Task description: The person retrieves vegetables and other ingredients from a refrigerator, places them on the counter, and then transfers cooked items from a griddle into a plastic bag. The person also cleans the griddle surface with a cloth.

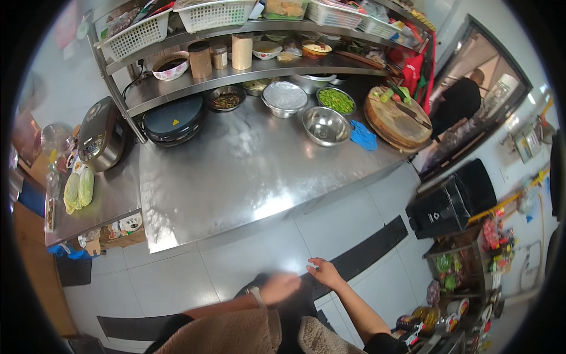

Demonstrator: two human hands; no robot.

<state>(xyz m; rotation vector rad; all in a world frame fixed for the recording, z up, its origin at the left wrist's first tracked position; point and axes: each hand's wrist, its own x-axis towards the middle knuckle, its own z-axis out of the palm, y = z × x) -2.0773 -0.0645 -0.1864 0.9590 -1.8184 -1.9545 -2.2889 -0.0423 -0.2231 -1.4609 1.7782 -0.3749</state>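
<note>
Both hands hang low over the floor, short of the steel bench.

Head view: the left hand (280, 288) is motion-blurred, so I cannot tell whether its fingers are spread or closed; it holds nothing that shows. The right hand (325, 273) sits just right of it, fingers loosely spread and empty. Nearest to both is the bench (247, 177), which lies far of the hands, its near edge running left to right; the right hand is slightly nearer it. On the far right part of the bench stands an empty steel bowl (325, 125), with a blue cloth (363, 136) and a round wooden chopping board (396, 122) beside it, all well apart from the hands.
</note>
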